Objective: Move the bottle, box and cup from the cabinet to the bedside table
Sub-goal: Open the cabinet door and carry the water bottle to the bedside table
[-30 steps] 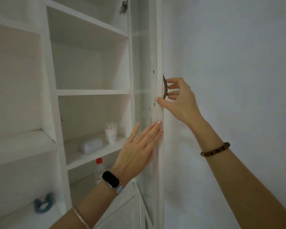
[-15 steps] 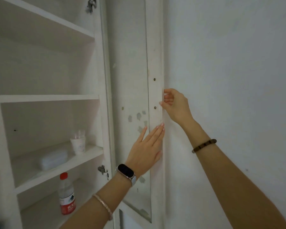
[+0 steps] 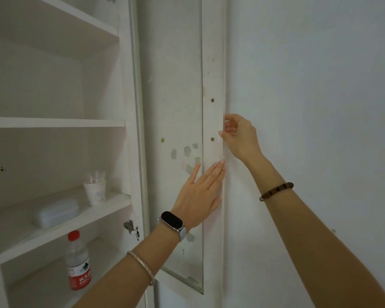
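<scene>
1. My left hand [image 3: 200,192] lies flat, fingers together, pressed on the inner face of the open cabinet door [image 3: 176,107], as it did a second ago.
2. My right hand [image 3: 238,136] curls round the door's outer edge; the dark handle seen a second ago is now hidden behind the frame.
3. The door has swung wider, close to the wall [image 3: 309,85].
4. The cup [image 3: 95,192] and box [image 3: 57,212] sit on one shelf [image 3: 111,204], the bottle [image 3: 78,261] upright on the shelf below.
</scene>
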`<control>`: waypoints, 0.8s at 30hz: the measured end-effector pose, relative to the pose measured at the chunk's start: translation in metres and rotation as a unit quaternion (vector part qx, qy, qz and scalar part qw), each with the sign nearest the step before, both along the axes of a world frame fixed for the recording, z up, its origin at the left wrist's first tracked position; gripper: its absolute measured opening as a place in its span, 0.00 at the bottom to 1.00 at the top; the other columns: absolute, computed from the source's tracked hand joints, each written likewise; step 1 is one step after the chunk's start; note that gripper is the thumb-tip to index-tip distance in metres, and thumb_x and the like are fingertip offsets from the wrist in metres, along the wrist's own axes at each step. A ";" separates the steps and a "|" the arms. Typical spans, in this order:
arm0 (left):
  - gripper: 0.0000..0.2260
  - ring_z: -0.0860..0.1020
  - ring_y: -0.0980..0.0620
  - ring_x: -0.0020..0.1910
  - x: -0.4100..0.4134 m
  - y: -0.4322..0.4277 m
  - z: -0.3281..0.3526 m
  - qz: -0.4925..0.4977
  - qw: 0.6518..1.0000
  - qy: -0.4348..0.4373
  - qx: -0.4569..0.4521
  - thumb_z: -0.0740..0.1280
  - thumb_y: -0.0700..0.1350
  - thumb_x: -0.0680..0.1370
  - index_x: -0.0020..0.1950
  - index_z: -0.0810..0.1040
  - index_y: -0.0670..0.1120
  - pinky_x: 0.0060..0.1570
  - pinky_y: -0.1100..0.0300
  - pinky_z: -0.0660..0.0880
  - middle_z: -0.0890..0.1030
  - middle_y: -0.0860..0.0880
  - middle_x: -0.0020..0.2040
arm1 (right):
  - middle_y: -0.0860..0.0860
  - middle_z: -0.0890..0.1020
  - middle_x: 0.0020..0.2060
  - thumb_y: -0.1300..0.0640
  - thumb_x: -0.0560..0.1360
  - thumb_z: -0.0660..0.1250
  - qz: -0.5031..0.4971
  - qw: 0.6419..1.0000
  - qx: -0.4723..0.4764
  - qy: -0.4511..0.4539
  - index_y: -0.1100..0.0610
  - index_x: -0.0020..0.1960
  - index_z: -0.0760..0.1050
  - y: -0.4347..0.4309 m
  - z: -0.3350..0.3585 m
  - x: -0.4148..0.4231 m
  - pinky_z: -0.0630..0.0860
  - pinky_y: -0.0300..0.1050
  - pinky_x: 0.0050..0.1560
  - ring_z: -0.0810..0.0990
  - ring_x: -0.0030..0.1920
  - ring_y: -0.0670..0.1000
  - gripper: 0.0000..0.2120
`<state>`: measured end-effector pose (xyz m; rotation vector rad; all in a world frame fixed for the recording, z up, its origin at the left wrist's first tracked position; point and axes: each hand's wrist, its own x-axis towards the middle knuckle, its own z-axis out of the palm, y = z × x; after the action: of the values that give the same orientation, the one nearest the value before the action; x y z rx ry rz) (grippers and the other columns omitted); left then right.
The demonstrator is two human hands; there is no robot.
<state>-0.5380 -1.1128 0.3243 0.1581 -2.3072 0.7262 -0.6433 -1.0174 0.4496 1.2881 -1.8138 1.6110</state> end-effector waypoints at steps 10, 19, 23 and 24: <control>0.25 0.53 0.52 0.76 0.024 -0.008 -0.003 -0.049 0.996 0.047 0.066 0.57 0.48 0.80 0.76 0.57 0.45 0.75 0.50 0.49 0.58 0.48 0.77 | 0.57 0.69 0.63 0.67 0.75 0.65 -0.068 0.993 -0.063 0.067 0.57 0.69 0.68 -0.015 -0.020 0.011 0.70 0.36 0.58 0.74 0.56 0.50 0.23; 0.14 0.76 0.48 0.55 0.116 -0.056 -0.051 0.042 0.975 0.132 0.175 0.61 0.45 0.78 0.62 0.74 0.42 0.69 0.50 0.64 0.79 0.46 0.55 | 0.51 0.77 0.53 0.61 0.76 0.64 -0.013 0.983 -0.107 0.148 0.57 0.58 0.74 -0.052 -0.097 0.066 0.73 0.45 0.58 0.73 0.56 0.49 0.11; 0.09 0.77 0.45 0.45 0.167 -0.080 -0.084 0.107 0.954 0.156 0.232 0.67 0.41 0.76 0.55 0.77 0.41 0.48 0.51 0.75 0.80 0.45 0.47 | 0.45 0.79 0.44 0.57 0.78 0.63 0.064 0.990 -0.013 0.127 0.53 0.58 0.72 -0.083 -0.142 0.088 0.77 0.47 0.49 0.78 0.47 0.46 0.09; 0.08 0.77 0.44 0.43 0.181 -0.086 -0.093 0.128 0.947 0.151 0.251 0.66 0.41 0.76 0.54 0.77 0.42 0.43 0.52 0.75 0.79 0.45 0.46 | 0.45 0.79 0.43 0.57 0.78 0.63 0.074 0.989 0.016 0.125 0.52 0.57 0.72 -0.091 -0.153 0.094 0.77 0.46 0.47 0.78 0.44 0.46 0.08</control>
<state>-0.3574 -1.1992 0.2308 0.7589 -2.1436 0.1942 -0.5495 -1.1080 0.2963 1.5928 -1.6324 1.4221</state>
